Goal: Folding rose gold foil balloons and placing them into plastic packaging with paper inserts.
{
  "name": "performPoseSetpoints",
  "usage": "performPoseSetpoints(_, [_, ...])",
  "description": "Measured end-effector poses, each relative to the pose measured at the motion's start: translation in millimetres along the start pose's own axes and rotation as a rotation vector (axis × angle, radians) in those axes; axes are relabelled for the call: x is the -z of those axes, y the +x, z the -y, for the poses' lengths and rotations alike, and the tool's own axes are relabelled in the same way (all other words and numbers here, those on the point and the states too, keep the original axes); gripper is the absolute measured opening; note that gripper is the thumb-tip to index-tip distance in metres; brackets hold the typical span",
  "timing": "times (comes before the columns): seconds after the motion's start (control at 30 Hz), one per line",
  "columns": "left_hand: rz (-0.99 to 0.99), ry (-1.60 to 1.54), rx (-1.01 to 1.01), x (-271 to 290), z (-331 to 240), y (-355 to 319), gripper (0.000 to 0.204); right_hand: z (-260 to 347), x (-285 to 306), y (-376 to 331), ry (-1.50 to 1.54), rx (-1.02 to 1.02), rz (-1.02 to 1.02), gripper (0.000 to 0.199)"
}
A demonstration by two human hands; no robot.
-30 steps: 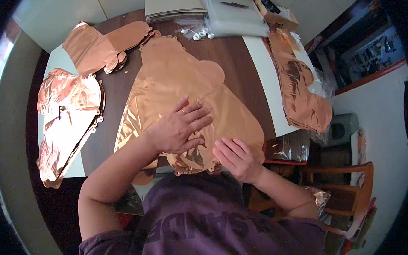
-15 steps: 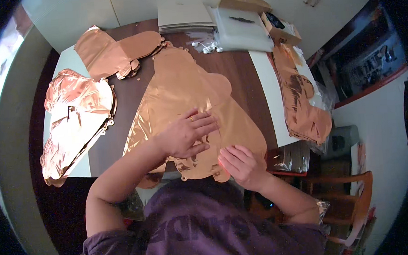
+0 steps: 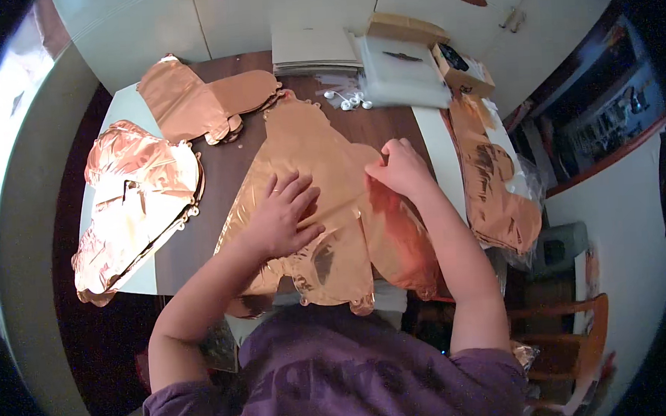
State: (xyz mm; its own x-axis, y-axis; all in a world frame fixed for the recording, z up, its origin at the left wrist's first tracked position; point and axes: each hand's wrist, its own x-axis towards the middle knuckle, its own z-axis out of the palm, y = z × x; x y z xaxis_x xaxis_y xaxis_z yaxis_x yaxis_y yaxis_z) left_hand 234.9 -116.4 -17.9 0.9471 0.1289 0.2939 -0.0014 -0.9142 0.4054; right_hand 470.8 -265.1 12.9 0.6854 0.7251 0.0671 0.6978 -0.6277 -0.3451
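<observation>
A large flat copper-coloured foil balloon (image 3: pixel 307 145) lies across the middle of the table, its lower part hanging over the near edge. My left hand (image 3: pixel 281 217) rests on it with fingers spread. Farther right, my right hand (image 3: pixel 405 168) pinches the balloon's right edge just below a rounded lobe. The right flap under that forearm is creased and shows a reddish sheen. Small round tabs stick out along the balloon's outline. The right fingertips partly cover the edge they grip.
Stacked flat foil balloons lie at left (image 3: pixel 141 207), far left (image 3: pixel 173 99) and right (image 3: pixel 498 192). At the back are cardboard sheets (image 3: pixel 313 51), white earphones (image 3: pixel 348 100), clear plastic bags (image 3: pixel 405 72) and a small box (image 3: pixel 463 69). A wooden chair (image 3: pixel 596 337) stands at right.
My right hand has moved away from me, from the balloon's near edge up to its right edge, pulling the foil into creases. My left hand has shifted slightly left, fingers spreading.
</observation>
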Motion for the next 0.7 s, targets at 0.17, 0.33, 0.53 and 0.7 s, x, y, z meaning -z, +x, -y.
performPoseSetpoints(0.17, [-0.011,0.013,0.005,-3,2,-1,0.064,8,2,24,0.078,-0.036,0.320,0.035])
performPoseSetpoints(0.33, [-0.022,0.034,-0.003,-5,4,-4,0.064,32,-11,1,1.070,0.111,0.357,0.030])
performPoseSetpoints(0.53, [-0.028,0.032,-0.017,-5,5,-5,0.066,13,-21,1,0.458,0.403,0.018,0.031])
performPoseSetpoints(0.7, [-0.025,0.033,-0.012,-5,3,-2,0.068,5,-46,-3,0.097,0.669,0.003,0.046])
